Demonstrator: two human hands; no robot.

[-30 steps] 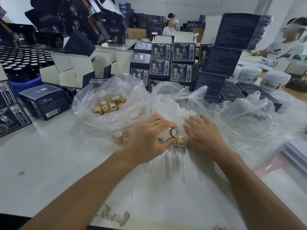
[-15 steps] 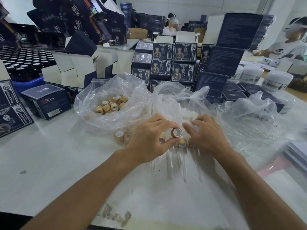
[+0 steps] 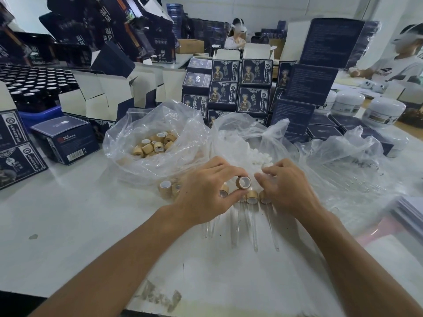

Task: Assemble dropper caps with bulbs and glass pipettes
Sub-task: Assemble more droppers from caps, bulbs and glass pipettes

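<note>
Fingers (image 3: 238,173) of left hand (image 3: 201,193) pinch one cap (image 3: 243,182); right hand (image 3: 288,186) curled, grip unclear.

Packing and assembly workroom for boxed cosmetic goods. Evidence: white worktable (image 3: 68,225) crowded with stock; stacks of dark printed cartons (image 3: 238,88), some folded open and unfilled (image 3: 96,97); a blue tray of dark capped bottles (image 3: 34,85); white lidded jars (image 3: 382,110); clear plastic bags holding loose parts in bulk, one of tan caps (image 3: 153,144), one of small white pieces (image 3: 251,154). Two other workers (image 3: 235,35) sit at further tables among more cartons.
</note>
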